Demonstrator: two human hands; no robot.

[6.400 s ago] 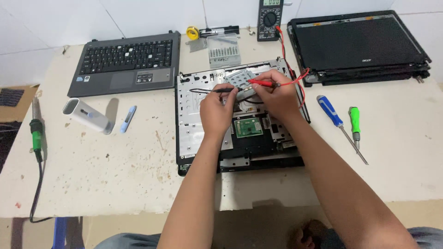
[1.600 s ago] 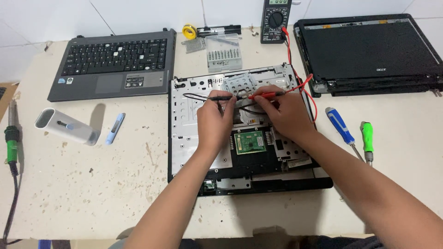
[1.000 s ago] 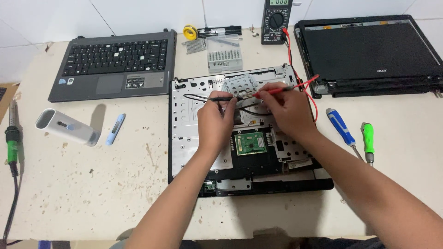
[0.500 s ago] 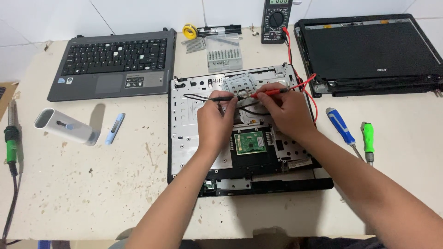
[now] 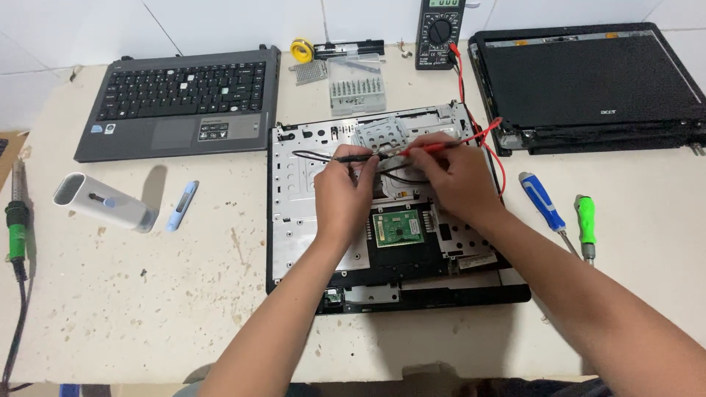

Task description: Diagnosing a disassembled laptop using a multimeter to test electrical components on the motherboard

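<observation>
An opened laptop base (image 5: 294,220) lies in the middle of the table, its metal inner plate and a green circuit board (image 5: 398,227) exposed. My left hand (image 5: 344,192) grips a black multimeter probe (image 5: 351,157) whose tip points right onto the plate. My right hand (image 5: 456,176) pinches a red probe (image 5: 434,147), tip pointing left, close to the black tip. Red and black leads run up to the multimeter (image 5: 438,33) at the back edge.
A detached keyboard deck (image 5: 180,99) lies back left, a laptop screen panel (image 5: 588,84) back right. Blue (image 5: 543,204) and green (image 5: 585,224) screwdrivers lie right of the base. A white cylinder (image 5: 103,202), a pale blue tool (image 5: 182,206) and a soldering iron (image 5: 16,228) lie left. A bit set (image 5: 357,94) sits behind.
Since 6.4 s ago the view has shifted and both hands moved the probes slightly on the plate. Over the last second nothing has visibly changed.
</observation>
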